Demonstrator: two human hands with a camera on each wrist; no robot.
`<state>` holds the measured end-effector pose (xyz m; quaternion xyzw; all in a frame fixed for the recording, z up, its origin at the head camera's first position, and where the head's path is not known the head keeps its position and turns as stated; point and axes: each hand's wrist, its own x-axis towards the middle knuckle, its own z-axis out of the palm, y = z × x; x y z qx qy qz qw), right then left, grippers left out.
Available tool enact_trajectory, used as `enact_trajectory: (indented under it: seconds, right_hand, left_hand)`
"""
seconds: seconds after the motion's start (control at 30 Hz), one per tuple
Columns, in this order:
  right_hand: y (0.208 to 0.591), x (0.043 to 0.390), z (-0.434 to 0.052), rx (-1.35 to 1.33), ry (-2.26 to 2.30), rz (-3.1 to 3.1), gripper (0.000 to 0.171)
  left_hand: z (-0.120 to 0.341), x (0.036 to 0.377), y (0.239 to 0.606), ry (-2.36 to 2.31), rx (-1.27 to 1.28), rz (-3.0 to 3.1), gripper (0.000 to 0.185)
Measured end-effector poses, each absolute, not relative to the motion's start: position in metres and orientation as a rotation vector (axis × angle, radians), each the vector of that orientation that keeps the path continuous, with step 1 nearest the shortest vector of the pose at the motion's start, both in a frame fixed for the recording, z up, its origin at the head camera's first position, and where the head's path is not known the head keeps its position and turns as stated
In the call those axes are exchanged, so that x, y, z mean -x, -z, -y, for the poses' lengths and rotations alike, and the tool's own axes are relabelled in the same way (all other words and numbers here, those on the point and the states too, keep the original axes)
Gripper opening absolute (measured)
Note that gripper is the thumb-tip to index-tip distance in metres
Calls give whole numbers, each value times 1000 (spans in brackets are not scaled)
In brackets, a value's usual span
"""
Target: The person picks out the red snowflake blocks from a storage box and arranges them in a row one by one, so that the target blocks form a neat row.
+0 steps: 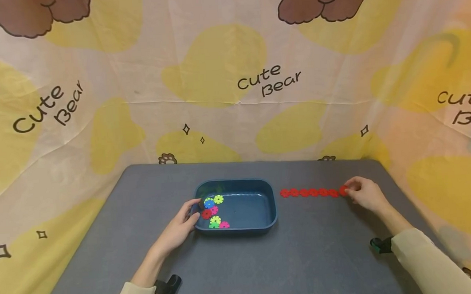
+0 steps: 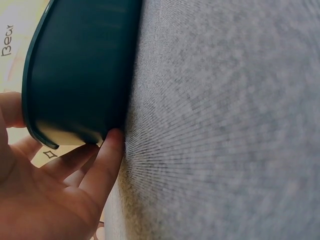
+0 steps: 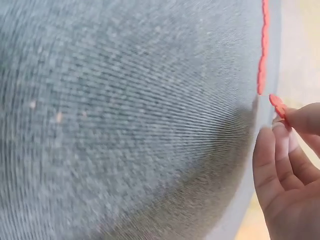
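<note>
My left hand [image 1: 182, 225] holds the left end of a dark teal plastic box [image 1: 240, 230]. In the left wrist view its thumb lies at the box's rim [image 2: 28, 85] and the other fingers [image 2: 107, 160] touch the outer wall low down. Inside the box's left part lie several small notched discs, among them a blue disc [image 1: 209, 204], a dark red disc [image 1: 206, 214] and a green disc [image 1: 214, 225]. At the right, my right hand [image 1: 367, 195] pinches a red notched disc [image 3: 276, 106]. It is raised a little beside the end of a row of red discs [image 1: 313, 192] on the table.
The grey table [image 1: 266, 269] stands before a cloth backdrop [image 1: 215, 68] printed with bears and words. Black straps with small devices circle both wrists, one wrist device [image 1: 170, 285] at the left and another [image 1: 380, 245] at the right.
</note>
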<state>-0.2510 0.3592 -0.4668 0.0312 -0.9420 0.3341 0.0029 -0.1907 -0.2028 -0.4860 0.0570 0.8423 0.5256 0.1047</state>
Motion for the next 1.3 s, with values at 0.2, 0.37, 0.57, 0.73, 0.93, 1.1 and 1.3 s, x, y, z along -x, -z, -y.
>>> enact_trajectory:
  seconds: [0.2,0.37,0.57,0.73,0.93,1.1,1.3]
  right_hand:
    - [476,255,-363,-99,-1047,2956,20]
    - [478,258,-363,-84,-1007,2951,18]
    - [482,259,-363,-66,-937,2956,18]
    - [481,261,-364,-51,-913,2972,18]
    - [468,261,-358,-106,-821,2963,17]
    - [457,258,-345,-155,-783,2950,17]
    - [449,255,-322,-196,-855,2928,16]
  left_hand:
    - [202,190,485,-1566,-169,-2469,49]
    - [198,186,477,-1567,-155,-2462,49]
    - [193,179,461,-1569,-155,-2443,49]
    - [197,185,472,-1563,-159,-2458,49]
    - [202,192,486,-1554,-167,-2477,48]
    - [203,193,487,-1563,-197,-2474,48]
    - [203,192,487,-1569,-204,-2471,47]
